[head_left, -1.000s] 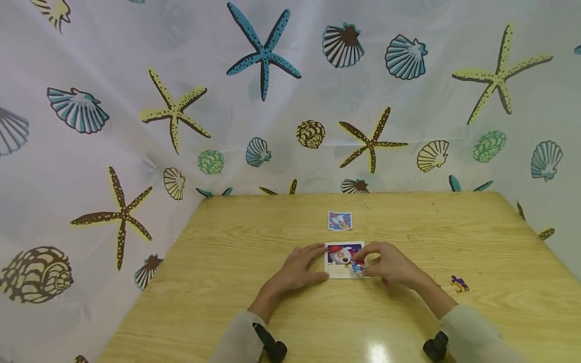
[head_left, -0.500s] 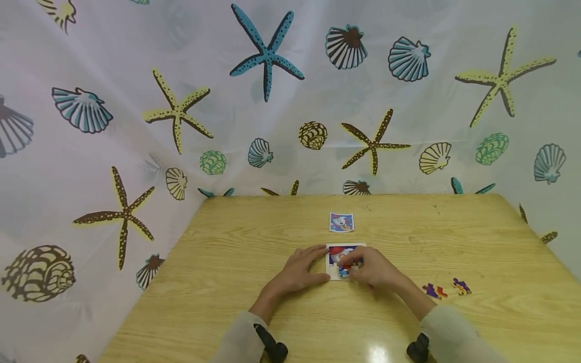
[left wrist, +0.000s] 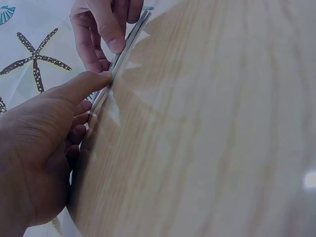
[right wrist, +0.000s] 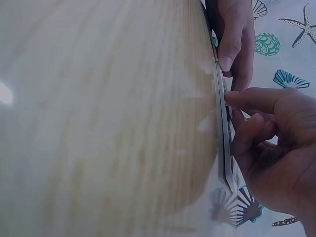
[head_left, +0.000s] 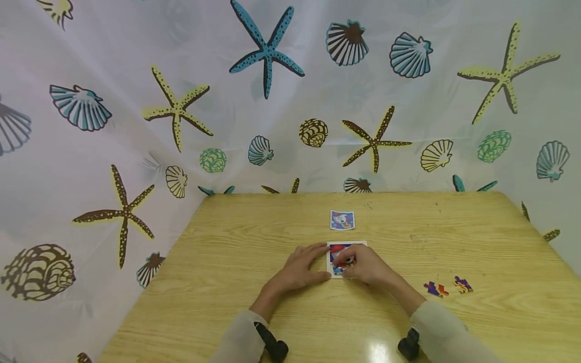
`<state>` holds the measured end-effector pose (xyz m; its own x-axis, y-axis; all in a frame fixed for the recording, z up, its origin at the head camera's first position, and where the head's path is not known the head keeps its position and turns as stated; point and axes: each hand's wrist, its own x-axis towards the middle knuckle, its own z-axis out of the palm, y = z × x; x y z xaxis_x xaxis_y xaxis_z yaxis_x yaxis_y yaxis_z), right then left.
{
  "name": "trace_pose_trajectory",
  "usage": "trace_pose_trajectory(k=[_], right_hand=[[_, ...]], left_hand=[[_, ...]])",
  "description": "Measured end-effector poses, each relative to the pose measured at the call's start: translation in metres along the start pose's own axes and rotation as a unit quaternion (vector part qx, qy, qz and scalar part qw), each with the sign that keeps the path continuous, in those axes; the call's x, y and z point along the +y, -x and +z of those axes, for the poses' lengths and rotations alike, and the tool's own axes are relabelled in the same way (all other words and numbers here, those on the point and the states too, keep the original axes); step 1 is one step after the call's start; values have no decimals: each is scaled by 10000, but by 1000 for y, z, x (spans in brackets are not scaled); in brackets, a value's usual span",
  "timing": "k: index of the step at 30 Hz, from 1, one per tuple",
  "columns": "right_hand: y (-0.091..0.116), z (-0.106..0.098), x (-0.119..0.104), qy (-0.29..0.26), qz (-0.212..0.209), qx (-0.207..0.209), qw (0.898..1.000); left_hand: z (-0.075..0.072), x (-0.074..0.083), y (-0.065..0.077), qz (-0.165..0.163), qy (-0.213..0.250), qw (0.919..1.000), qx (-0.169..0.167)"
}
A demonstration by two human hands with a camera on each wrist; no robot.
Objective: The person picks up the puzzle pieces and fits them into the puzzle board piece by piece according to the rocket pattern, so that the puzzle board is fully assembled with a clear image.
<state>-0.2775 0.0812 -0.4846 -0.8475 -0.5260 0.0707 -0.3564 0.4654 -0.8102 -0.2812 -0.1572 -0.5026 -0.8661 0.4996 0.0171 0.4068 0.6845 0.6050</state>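
A small jigsaw puzzle tray (head_left: 329, 262) with a white border lies on the table, part of its picture showing a red and white figure on dark blue. My left hand (head_left: 297, 269) rests at its left side, index finger by the far corner and thumb (left wrist: 91, 83) against the near edge. Above the tray my right hand (head_left: 369, 264) pinches a blue puzzle piece (head_left: 338, 270) between thumb and index finger, low over the lower left part. That hand covers much of the picture. In the right wrist view the right hand (right wrist: 276, 133) has its fingertips at the tray's edge.
Behind the tray lies a small picture card (head_left: 342, 220) with a similar design. Several loose purple and orange puzzle pieces (head_left: 463, 284) lie on the wooden table (head_left: 254, 217), right of the right forearm. A shell-and-starfish cloth (head_left: 290, 101) hangs behind the table.
My right hand has moved left across the tray with the blue puzzle piece, uncovering loose pieces beside the forearm. The left hand has stayed at the tray's left side.
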Motion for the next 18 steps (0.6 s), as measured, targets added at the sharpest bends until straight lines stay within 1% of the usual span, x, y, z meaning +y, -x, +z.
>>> trace_pose_trajectory(k=[3, 5, 6, 9, 15, 18], right_hand=[[-1, 1, -2, 14, 45, -21, 10000], [-1, 3, -4, -35, 198, -20, 9998], [-1, 3, -5, 23, 209, 15, 9998], [-1, 6, -7, 24, 441, 132, 9989], [-3, 10, -8, 288, 491, 461, 9973], [-3, 11, -8, 262, 505, 530, 9970]], left_hand=[[0, 0, 0, 26, -22, 10000, 7], [0, 0, 0, 37, -19, 10000, 19], [0, 1, 0, 43, -15, 10000, 25], [0, 1, 1, 71, -16, 10000, 25], [0, 1, 1, 67, -8, 10000, -5], [0, 1, 1, 51, -12, 10000, 0]])
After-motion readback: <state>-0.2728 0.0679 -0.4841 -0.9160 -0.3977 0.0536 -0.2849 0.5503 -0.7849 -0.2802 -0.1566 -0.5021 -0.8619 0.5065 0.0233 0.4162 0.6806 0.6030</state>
